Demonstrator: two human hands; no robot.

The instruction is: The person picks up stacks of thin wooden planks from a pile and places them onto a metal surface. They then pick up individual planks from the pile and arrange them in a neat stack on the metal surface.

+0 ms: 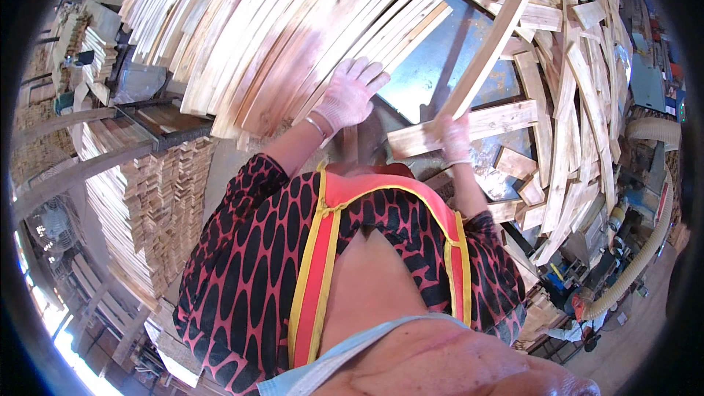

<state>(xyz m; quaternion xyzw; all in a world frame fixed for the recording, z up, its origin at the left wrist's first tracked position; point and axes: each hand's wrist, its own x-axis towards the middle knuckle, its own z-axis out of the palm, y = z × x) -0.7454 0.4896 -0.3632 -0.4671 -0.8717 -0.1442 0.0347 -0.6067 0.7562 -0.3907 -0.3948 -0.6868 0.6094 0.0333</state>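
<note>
My right hand (455,135), in a thin white glove, grips the lower end of a wooden board (489,49) that slants up and away. A second board (498,122) lies crosswise by the same hand; whether the fingers hold it too, I cannot tell. My left hand (352,91), also gloved, is over the near edge of a row of long planks (291,27) with its fingers spread. It holds nothing, and contact with the planks is unclear. Between the row and the right-hand board shows a shiny metal tabletop (410,85).
Loose boards (572,99) lie in a jumbled heap along the right, with short offcuts (516,163) nearer me. Stacked wood strips (165,214) stand at the left beside a fan (55,223). A ribbed hose (632,280) curves at the lower right, near another person (583,330).
</note>
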